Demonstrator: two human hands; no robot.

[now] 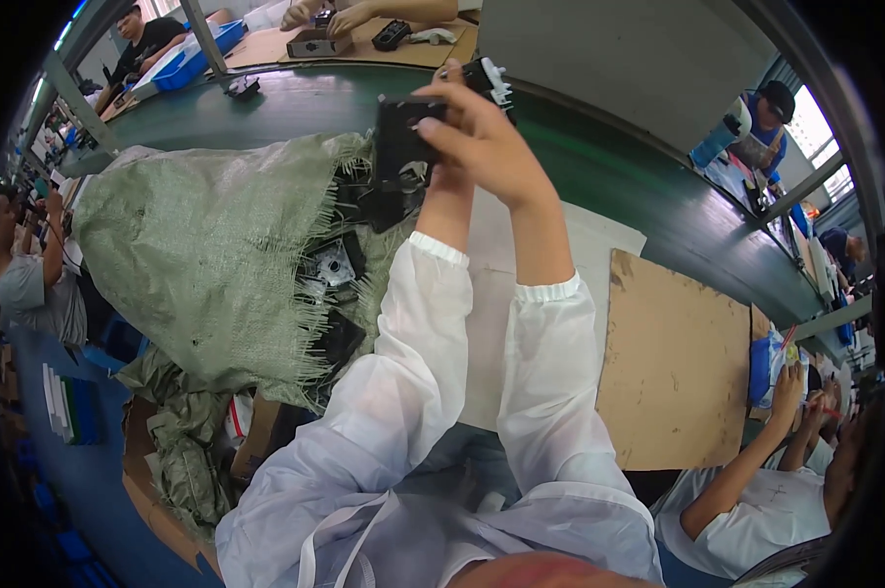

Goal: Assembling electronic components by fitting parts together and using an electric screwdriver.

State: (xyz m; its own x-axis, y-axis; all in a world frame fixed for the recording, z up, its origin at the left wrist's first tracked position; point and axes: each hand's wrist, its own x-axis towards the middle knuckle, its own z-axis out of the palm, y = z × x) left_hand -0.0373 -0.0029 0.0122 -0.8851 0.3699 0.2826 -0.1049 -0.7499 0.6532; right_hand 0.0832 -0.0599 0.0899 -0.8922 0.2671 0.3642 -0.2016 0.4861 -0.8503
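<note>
Sack point(202, 255) (frayed) | dark parts point(341, 338) inside | right hand point(496, 152) on black piece point(401, 142)

**Green belt and grey panel frame a busy workshop**

Just beyond the grip point(477, 142), a long, glossy dark-green belt point(609, 186) runs across the room, its edges bowed by the lens. Past it, ahead and to the left of the grip, lies a tan-topped bench point(266, 47), with a pale metal post point(202, 37) rising at its left. A broad, plain grey panel point(619, 69) stands ahead and to the right. Far to the right of the grip, daylight glares white through a window point(817, 127), crossed by a grey beam point(803, 192). Far left, a narrow strip light point(67, 37) glows overhead; nearer than the grip on that side, blue floor point(90, 490) shows.
</note>
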